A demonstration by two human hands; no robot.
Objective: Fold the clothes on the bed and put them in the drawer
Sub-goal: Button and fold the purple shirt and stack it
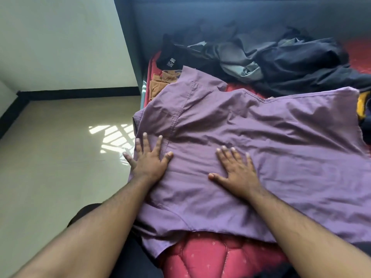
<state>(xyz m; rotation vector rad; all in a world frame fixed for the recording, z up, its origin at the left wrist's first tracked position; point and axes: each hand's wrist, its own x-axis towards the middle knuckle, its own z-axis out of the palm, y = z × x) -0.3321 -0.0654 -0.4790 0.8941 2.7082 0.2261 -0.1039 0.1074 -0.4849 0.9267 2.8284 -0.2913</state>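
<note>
Both palms lie flat with fingers spread, left hand (149,158) and right hand (236,169) pressing the wrinkled purple cotton shirt (271,141) on the red quilted bed (210,255). Risk: its overhanging left edge could drag it floorward.

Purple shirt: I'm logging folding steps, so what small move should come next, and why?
Probably fold one side inward. The purple shirt lies spread on the bed, still wrinkled, with the left hand and right hand pressing flat on it.
</note>
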